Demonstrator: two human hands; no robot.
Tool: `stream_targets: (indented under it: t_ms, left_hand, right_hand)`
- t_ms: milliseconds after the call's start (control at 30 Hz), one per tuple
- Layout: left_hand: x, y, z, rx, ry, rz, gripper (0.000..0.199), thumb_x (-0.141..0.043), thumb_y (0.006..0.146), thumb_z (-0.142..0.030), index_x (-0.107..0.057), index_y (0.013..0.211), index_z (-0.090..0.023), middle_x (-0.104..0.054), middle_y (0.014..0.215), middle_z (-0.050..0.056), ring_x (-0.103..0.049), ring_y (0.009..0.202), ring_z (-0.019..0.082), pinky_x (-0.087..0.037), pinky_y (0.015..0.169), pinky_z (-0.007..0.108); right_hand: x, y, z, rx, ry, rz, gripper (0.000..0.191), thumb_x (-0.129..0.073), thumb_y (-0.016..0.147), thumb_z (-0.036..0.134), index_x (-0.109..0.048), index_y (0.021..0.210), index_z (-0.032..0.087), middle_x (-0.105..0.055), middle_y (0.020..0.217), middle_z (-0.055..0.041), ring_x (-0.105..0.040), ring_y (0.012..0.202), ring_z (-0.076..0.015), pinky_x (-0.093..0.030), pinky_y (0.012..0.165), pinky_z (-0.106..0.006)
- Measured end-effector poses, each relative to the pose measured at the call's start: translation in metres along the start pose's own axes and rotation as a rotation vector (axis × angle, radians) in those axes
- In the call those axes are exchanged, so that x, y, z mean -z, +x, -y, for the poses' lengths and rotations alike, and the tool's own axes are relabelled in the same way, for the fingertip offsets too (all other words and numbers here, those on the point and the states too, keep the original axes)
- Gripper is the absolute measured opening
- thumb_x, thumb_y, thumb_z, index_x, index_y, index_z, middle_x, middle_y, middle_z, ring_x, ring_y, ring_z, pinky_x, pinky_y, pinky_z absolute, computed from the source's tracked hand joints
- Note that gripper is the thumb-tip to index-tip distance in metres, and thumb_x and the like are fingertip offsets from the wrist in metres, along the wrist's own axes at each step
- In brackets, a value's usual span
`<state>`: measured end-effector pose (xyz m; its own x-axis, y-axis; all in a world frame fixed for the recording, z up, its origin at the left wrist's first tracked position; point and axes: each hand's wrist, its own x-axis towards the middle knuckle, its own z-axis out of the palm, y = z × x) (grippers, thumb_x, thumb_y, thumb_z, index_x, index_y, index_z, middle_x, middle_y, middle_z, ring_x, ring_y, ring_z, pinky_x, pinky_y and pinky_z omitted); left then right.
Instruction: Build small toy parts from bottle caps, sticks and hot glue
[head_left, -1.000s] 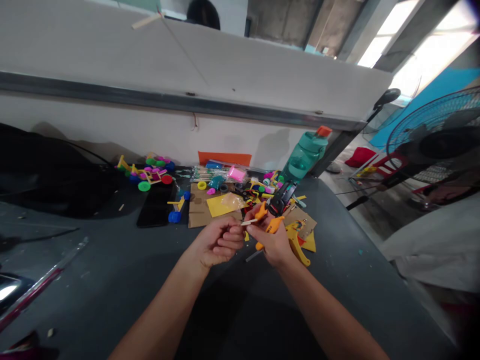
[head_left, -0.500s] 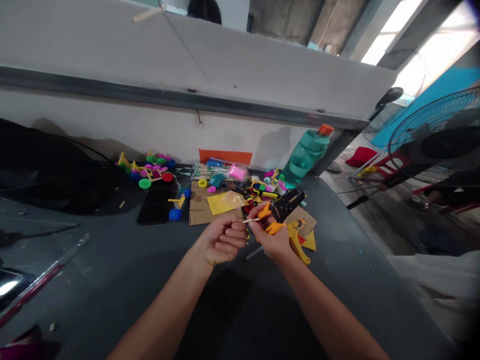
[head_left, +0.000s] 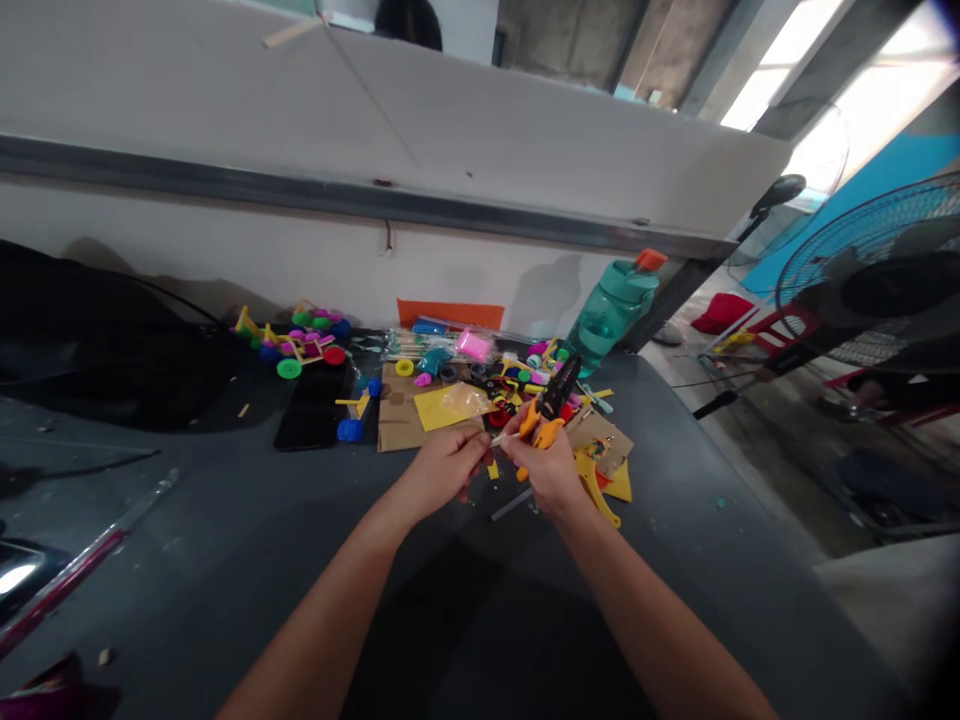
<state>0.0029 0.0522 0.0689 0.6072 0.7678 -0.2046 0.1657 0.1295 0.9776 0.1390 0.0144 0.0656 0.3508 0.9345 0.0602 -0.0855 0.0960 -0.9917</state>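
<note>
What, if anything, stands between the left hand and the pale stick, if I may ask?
Nothing visible does: the left hand is right at one end of the pale stick, with the right hand at the other. The orange-handled tool is in the right hand, to the right of the stick.

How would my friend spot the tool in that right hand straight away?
Find the green bottle at the back of the table. Nearer you, the right hand holds the tool. It's black and orange, while the curved piece beside the hand is yellow.
</note>
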Motion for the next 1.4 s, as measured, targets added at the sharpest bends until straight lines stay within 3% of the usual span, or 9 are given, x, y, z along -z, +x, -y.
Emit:
stream_targets:
  t_ms: [167, 500, 667, 867, 1100, 1400]
  left_hand:
    - [0.006, -0.004, -0.001, -0.222, 0.256, 0.002, 0.028, -0.045, 0.084, -0.038, -0.053, 0.067, -0.017, -0.045, 0.053, -0.005, -0.044, 0.038, 0.007, -0.032, 0.039, 0.018]
    - [0.015, -0.006, -0.004, -0.183, 0.035, 0.080, 0.028, -0.048, 0.082, -0.038, -0.049, 0.063, -0.017, -0.040, 0.054, -0.006, -0.041, 0.042, 0.006, -0.034, 0.040, 0.018]
    - [0.038, -0.014, -0.013, -0.244, 0.153, -0.068, 0.029, -0.046, 0.084, -0.034, -0.047, 0.062, -0.017, -0.038, 0.050, -0.006, -0.039, 0.040, 0.006, -0.029, 0.041, 0.018]
    - [0.065, -0.021, -0.015, -0.278, 0.111, -0.209, 0.027, -0.047, 0.083, -0.032, -0.046, 0.061, -0.017, -0.038, 0.051, -0.006, -0.038, 0.040, 0.005, -0.028, 0.040, 0.019]
    - [0.064, -0.022, -0.016, -0.259, 0.086, -0.231, 0.028, -0.049, 0.081, -0.031, -0.044, 0.057, -0.018, -0.035, 0.048, -0.006, -0.034, 0.041, 0.006, -0.028, 0.038, 0.017]
    - [0.063, -0.021, -0.018, -0.238, 0.118, -0.223, 0.026, -0.047, 0.080, -0.030, -0.043, 0.057, -0.018, -0.034, 0.047, -0.006, -0.034, 0.040, 0.006, -0.027, 0.038, 0.018]
  right_hand:
    - [-0.002, -0.001, 0.000, -0.101, 0.147, -0.013, 0.031, -0.067, 0.055, 0.017, -0.047, 0.079, 0.019, -0.051, 0.064, 0.0065, -0.048, 0.054, -0.0088, -0.042, 0.054, -0.023]
    - [-0.003, -0.011, 0.009, -0.110, 0.306, 0.131, 0.029, -0.064, 0.059, 0.021, -0.051, 0.086, 0.020, -0.058, 0.077, 0.0007, -0.056, 0.069, -0.0138, -0.045, 0.067, -0.028]
    - [-0.004, -0.017, 0.011, -0.286, 0.152, 0.258, 0.028, -0.062, 0.064, 0.030, -0.051, 0.087, 0.018, -0.055, 0.066, 0.0016, -0.053, 0.056, -0.0132, -0.043, 0.056, -0.027]
    - [-0.011, -0.027, 0.012, -0.363, -0.041, 0.482, 0.026, -0.062, 0.066, 0.036, -0.049, 0.081, 0.018, -0.051, 0.064, 0.0033, -0.049, 0.053, -0.0098, -0.042, 0.051, -0.024]
    - [-0.014, -0.033, 0.010, -0.362, -0.164, 0.606, 0.025, -0.061, 0.071, 0.037, -0.049, 0.082, 0.018, -0.048, 0.064, 0.0042, -0.046, 0.051, -0.0073, -0.039, 0.046, -0.020]
    - [-0.013, -0.031, 0.008, -0.344, -0.193, 0.617, 0.020, -0.058, 0.073, 0.036, -0.048, 0.075, 0.019, -0.045, 0.058, 0.0057, -0.042, 0.045, -0.0062, -0.036, 0.040, -0.017]
